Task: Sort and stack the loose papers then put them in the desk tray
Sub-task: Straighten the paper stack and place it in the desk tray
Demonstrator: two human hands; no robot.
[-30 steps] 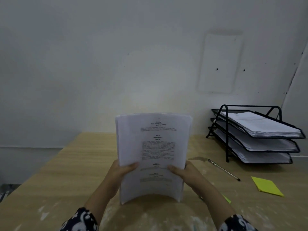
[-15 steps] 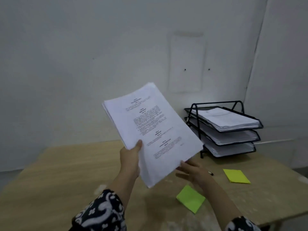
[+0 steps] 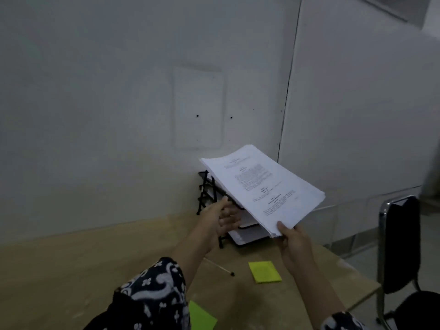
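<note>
A thick stack of printed white papers (image 3: 262, 186) is held tilted in the air, right over the black wire desk tray (image 3: 204, 194) against the wall. My right hand (image 3: 292, 239) grips the stack's near corner, thumb on top. My left hand (image 3: 221, 217) reaches to the tray's front just under the stack's left edge, with fingers loosely spread and nothing gripped. The stack hides most of the tray. Its lower tiers hold papers (image 3: 247, 232) that show beneath the stack.
On the wooden desk (image 3: 71, 270) lie a pen (image 3: 219, 266), a yellow sticky pad (image 3: 264, 272) and a green sticky pad (image 3: 200, 317). A black chair (image 3: 400, 246) stands past the desk's right edge. The wall is just behind the tray.
The stack went from both hands, to my left hand, and now to my right hand. It moved right, over the tray. My view turned right.
</note>
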